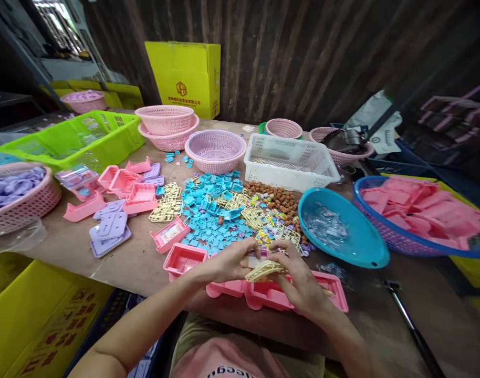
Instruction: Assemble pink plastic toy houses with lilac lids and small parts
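My right hand (303, 281) is closed round a small stack of cream plastic lattice pieces (265, 270). My left hand (236, 260) meets it from the left with bent fingers, at the near end of the pile; what lies between its fingertips is hidden. Below both hands are pink plastic trays (337, 287) along the table's front edge, and a pink box part (186, 258) sits beside my left wrist. Just beyond my fingers lie light-blue plastic pieces (216, 231), more cream lattice pieces (258, 216), small coloured bits and brown pieces (277, 197).
A blue basin (372, 247) of clear parts and a basket of pink parts (417, 210) stand right. A hammer-like tool (411, 325) lies at right front. At the back are a white crate (291, 177), a purple basket (215, 144) and a green crate (106, 149). Purple plates (112, 226) lie left.
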Motion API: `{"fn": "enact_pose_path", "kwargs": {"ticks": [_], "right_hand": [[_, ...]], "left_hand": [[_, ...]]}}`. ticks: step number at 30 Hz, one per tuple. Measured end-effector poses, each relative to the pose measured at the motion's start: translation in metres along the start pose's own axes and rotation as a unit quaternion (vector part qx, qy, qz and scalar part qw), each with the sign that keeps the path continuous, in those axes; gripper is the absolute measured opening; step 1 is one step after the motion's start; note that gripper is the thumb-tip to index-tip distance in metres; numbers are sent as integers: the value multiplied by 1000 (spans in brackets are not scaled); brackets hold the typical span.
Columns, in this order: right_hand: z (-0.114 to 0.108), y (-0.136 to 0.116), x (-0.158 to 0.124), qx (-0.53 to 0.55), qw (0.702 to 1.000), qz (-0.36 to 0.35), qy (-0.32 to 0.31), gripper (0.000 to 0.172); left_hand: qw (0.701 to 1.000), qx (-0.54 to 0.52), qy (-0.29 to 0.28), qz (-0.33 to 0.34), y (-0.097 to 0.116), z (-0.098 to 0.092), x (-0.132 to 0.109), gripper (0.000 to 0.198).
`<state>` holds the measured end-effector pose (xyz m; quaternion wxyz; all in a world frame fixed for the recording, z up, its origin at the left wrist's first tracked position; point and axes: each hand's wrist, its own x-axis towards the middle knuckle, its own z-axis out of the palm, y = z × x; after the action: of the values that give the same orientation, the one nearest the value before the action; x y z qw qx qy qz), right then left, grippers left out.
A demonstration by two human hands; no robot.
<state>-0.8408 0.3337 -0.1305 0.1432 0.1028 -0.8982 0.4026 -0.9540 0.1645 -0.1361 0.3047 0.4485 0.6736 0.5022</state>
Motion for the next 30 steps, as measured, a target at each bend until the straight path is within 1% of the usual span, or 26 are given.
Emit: {"fn": "enact_pose_path", "kwargs": {"ticks": [2,4,5,6,7,10,12,13,15,16,17,20,22,26,28,30], "right_hand": [[-6,4,-9,4,999,37,-29,12],[-11,7,-17,27,996,64,-60,13],[-14,8,-19,40,994,76,-70,14],[-15,9,-22,52,992,88,-75,15],[-16,10,-23,61,990,101,-76,17],[-15,14,-26,59,986,140,-72,24],[-11,20,-28,41,984,155,-74,29],[-8,24,-29,26,985,154,-73,31],[-1,34,-31,-13,988,134,-71,38],[3,38,-32,-36,990,115,-74,40],[6,41,-32,-62,990,94,-81,39],[17,44,-30,-151,980,49,-119,34],[24,42,-28,-206,969,29,-132,31],[40,40,-34,-275,953,7,-130,26],[45,41,-41,-293,950,12,-110,32],[42,43,-46,-284,954,23,-95,44]], "left_hand": [[997,-59,-45,3,4,9,1,26],[985,-150,-89,-11,5,15,0,31],[976,-195,-97,-18,4,18,0,33],[969,-227,-92,-27,3,21,0,32],[967,-244,-70,-36,1,26,1,29],[971,-234,31,-46,-6,42,3,25],[977,-194,68,-50,-11,51,2,35],[984,-151,85,-50,-13,54,1,43],[992,-25,116,-46,-19,58,-4,60],[991,42,122,-41,-22,58,-7,68],[988,101,114,-35,-25,59,-10,75],[974,219,38,-35,-34,62,-17,95],[963,267,13,-38,-38,65,-18,105],[951,307,19,-25,-41,69,-16,113],[950,312,22,-19,-42,71,-16,114],[949,315,24,-17,-44,73,-17,113]]}}
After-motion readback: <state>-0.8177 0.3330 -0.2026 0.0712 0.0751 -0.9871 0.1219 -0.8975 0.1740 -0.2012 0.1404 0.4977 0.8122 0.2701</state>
